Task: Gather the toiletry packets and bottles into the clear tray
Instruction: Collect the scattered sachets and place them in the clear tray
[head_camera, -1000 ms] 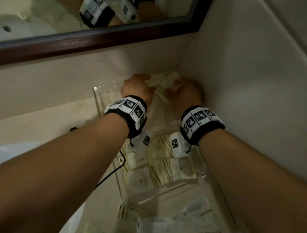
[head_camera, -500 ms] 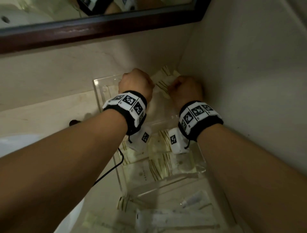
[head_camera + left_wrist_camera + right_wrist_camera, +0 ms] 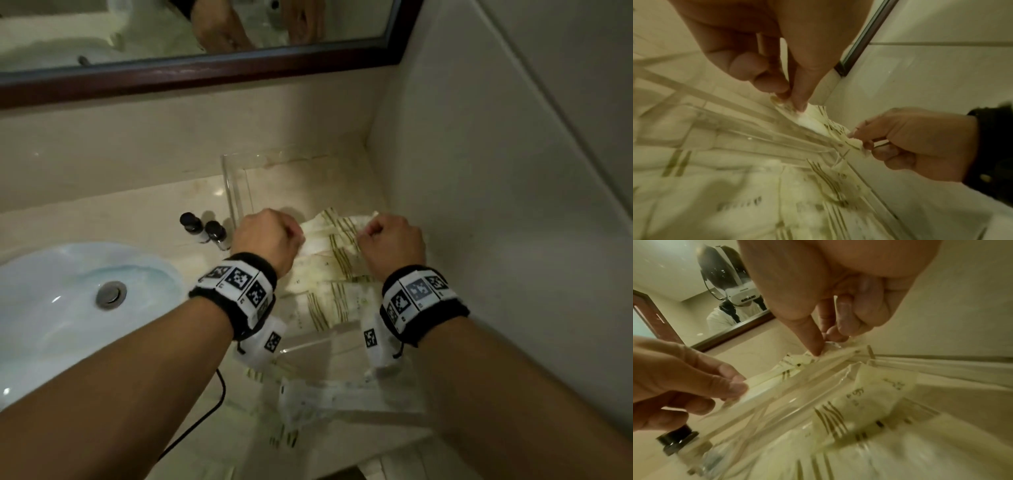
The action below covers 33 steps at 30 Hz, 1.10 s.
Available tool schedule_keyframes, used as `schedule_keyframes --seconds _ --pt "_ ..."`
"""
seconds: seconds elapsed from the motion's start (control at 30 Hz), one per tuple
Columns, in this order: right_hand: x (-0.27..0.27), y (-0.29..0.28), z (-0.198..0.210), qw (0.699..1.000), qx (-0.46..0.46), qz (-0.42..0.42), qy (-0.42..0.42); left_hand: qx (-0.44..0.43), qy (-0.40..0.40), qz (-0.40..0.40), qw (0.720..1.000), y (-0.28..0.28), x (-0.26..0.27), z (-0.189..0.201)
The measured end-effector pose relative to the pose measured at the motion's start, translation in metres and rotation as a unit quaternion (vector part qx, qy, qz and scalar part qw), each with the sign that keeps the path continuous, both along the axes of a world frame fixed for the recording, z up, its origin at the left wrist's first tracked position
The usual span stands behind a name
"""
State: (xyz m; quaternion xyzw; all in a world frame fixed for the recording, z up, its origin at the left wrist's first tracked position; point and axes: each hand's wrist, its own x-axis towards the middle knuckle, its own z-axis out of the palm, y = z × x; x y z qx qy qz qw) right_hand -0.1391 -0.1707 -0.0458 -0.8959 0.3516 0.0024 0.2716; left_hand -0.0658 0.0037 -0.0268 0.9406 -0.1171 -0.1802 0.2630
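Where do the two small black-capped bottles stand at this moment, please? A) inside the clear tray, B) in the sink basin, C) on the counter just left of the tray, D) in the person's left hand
C: the black-capped bottles stand on the counter outside the left wall of the clear tray.

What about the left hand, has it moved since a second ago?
Yes. The left hand, pinching a packet, drew back from the clear tray's far rim toward the person.

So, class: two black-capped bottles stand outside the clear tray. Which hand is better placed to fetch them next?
Probably the left hand: the bottles stand just beside it, left of the clear tray. The right hand is by the wall. Both hands pinch a packet.
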Motion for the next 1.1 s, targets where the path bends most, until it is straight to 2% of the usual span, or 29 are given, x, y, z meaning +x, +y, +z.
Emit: schedule_keyframes --seconds 0.23,0.5,0.7,0.93,1.0,1.1 --pt "-0.025 0.013 -0.012 0.998 0.025 -0.001 0.053 0.038 0.022 -0.018 0.999 0.012 -0.029 -0.012" --pt "-0.027 0.012 -0.033 0.997 0.018 0.012 0.079 0.098 0.029 -0.014 0.995 0.006 -0.029 -0.043" --pt "-0.035 0.01 -0.036 0.997 0.035 0.004 0.073 0.08 0.046 -0.008 0.996 0.006 -0.029 -0.048" --pt "-0.059 0.014 -0.019 0.998 0.06 0.021 0.005 0.02 0.046 -0.004 0.999 0.024 -0.044 -0.033" --pt "-0.07 0.019 -0.015 0.997 0.058 0.048 0.0 0.024 0.044 -0.026 0.998 0.031 -0.055 -0.025" --pt "-0.086 0.033 -0.016 0.996 0.065 0.059 -0.01 0.022 0.063 -0.1 0.993 0.038 -0.078 -0.018"
